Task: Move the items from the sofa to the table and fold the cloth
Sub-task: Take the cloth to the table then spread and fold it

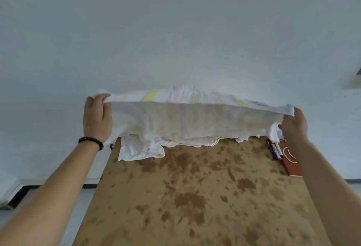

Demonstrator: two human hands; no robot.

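A white cloth [187, 120] with faint pink and yellow print is stretched wide above the far end of the brown mottled table [195, 197]. My left hand [96, 118] grips its left corner and my right hand [294, 126] grips its right corner. The cloth's lower part hangs down and rests crumpled on the table's far edge. A black bead bracelet sits on my left wrist.
Three marker pens [275, 149] and a brown notebook [291, 159] lie at the table's far right, partly under my right forearm. A pale wall fills the background, with a dark skirting strip [25, 193] at the lower left.
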